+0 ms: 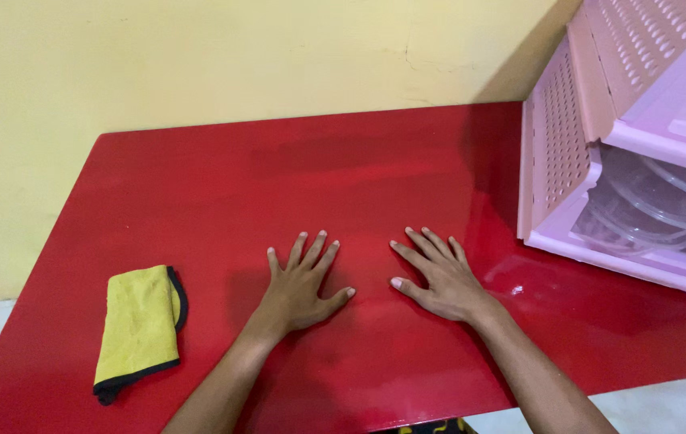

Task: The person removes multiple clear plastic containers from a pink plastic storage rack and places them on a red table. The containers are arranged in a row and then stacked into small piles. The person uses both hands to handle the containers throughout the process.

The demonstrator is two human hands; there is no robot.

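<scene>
Surface: red table [198,193], glossy, set against a yellow wall [198,56]; its far edge runs along the wall, its near edge lies at the bottom of the view.
Left hand: left hand [303,281], palm down and flat on the table, fingers spread and pointing away from the person, thumb out toward the other hand. It has hold of nothing.
Right hand: right hand [439,277], palm down and flat on the table, fingers extended and angled up and to the left, thumb turned toward the left hand. It has hold of nothing.
Relation of hands: side by side near the middle of the table, close but apart; the thumbs point at one another across a bare strip of red.
Forearms: both bare, entering from the bottom edge and converging slightly toward the hands.
Cloth: yellow cloth [138,325] with a dark border, folded into a long strip, lying flat on the table toward the left edge; well apart from the left hand, which is the nearer hand.
Rack: pink plastic rack [560,137] with perforated side walls, standing on the right end of the table near the wall; near the right hand, not touching it.
Rack contents: clear plastic lids or dishes [648,209] stacked in the lower tier; exact kind cannot be told.
Floor: pale tiles [664,406] visible beyond the near corners of the table.
</scene>
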